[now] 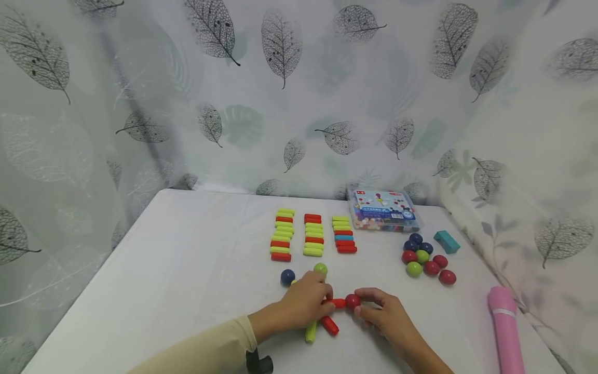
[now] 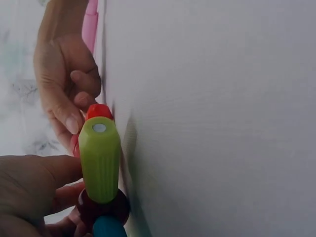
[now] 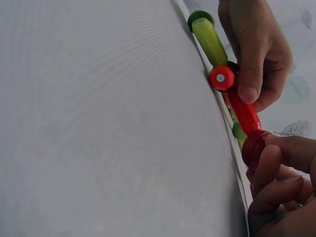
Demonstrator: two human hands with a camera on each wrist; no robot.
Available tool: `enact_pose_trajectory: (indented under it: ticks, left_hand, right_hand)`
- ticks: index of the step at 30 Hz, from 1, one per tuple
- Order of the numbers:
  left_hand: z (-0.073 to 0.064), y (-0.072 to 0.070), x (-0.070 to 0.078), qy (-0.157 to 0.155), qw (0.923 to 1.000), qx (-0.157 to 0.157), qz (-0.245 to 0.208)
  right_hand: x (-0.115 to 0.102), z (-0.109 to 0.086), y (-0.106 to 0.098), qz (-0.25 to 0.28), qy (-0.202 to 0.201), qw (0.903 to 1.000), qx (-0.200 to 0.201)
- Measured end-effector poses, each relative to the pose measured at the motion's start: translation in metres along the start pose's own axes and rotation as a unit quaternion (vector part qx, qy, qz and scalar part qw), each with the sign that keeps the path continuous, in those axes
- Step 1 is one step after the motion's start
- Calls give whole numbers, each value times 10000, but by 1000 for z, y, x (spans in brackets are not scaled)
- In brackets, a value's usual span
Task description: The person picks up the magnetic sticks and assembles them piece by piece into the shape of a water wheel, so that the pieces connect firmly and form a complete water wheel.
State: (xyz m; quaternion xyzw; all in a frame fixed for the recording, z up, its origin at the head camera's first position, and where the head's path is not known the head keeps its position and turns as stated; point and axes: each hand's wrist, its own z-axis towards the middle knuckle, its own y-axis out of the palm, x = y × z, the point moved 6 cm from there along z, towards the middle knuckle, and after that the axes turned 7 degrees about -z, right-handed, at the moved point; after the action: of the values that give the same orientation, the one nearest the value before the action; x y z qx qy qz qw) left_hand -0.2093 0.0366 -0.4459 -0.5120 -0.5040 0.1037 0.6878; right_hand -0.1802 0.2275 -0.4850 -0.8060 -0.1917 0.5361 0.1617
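Two-handed over white worktop: pinches red construction rod in left hand and, against its end, red ball in right hand; yellow-green rod beside left hand.

A screened-off tabletop corner (the room beyond is hidden): leaf-print cloth hangs around a white table bearing toy rods.

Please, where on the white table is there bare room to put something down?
Widest: the table's left part, left of the stick rows and blue ball. Smaller: between the right hand and the pink roll. Crowded: around the left hand, red stick and red ball; also near the plastic box, where the ball pile and teal block lie.
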Motion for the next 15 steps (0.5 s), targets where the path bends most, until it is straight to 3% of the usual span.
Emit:
enact_pose_trajectory:
  ticks: [6, 15]
  left_hand:
    - [-5, -1, 1, 145, 9993, 284, 219]
    - [-14, -20, -10, -120, 9955, 569, -743]
  right_hand:
    - [-1, 1, 0, 71, -26, 10000, -25]
    - [2, 4, 1, 117, 3, 9999, 4]
